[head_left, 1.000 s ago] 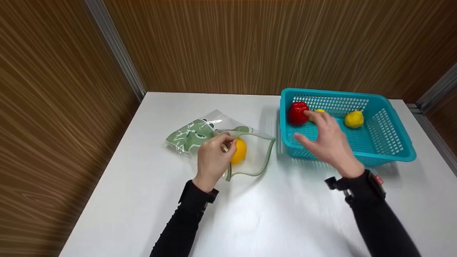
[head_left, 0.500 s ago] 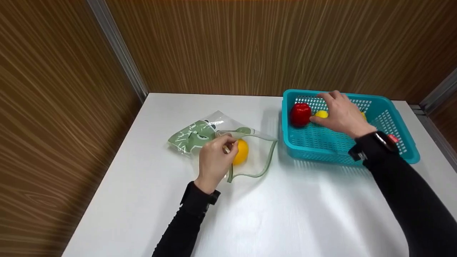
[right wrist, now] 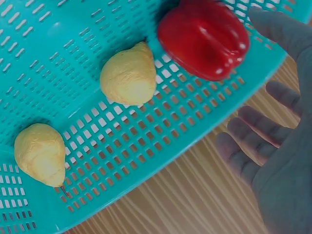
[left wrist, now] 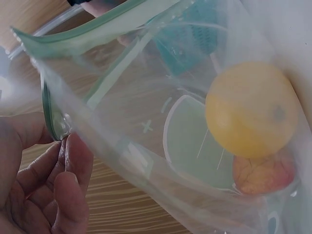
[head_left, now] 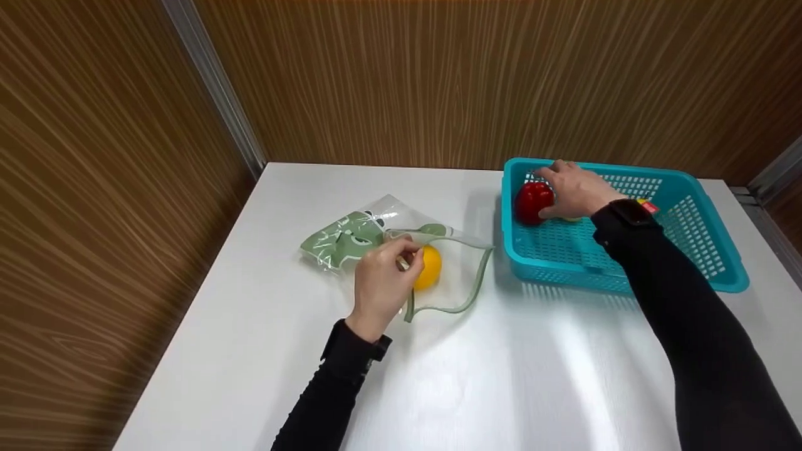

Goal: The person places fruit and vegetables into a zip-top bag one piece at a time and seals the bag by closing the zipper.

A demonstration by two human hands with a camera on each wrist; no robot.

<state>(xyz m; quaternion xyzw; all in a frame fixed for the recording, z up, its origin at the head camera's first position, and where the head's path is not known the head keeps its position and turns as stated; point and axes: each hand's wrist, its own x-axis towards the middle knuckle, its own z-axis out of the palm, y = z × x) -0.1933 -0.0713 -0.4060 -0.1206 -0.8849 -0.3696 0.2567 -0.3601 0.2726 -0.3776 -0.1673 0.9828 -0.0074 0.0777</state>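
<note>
My left hand (head_left: 383, 282) pinches the green-trimmed edge of a clear plastic zip bag (head_left: 357, 241) printed with a green cartoon face. Inside the bag lies an orange (left wrist: 251, 109); a smaller reddish-yellow round fruit (left wrist: 263, 170) sits against it in the left wrist view. My right hand (head_left: 579, 191) hovers over the turquoise basket (head_left: 564, 269), fingers spread, holding nothing. Closest to it is a glossy red bell pepper (right wrist: 204, 39), with the thumb near the pepper. Whether they touch I cannot tell. Two yellow pears (right wrist: 129, 75) also lie in the basket, partly hidden by my right arm in the head view.
Bag and basket stand side by side on a white table (head_left: 476, 382). Wood-grain panels (head_left: 388, 81) rise behind the table and at its left. The basket's raised perforated walls surround the pepper and pears.
My right hand has gone into the space above the basket, first to the right over the pears, then back left to the pepper. The left hand keeps its pinch on the bag.
</note>
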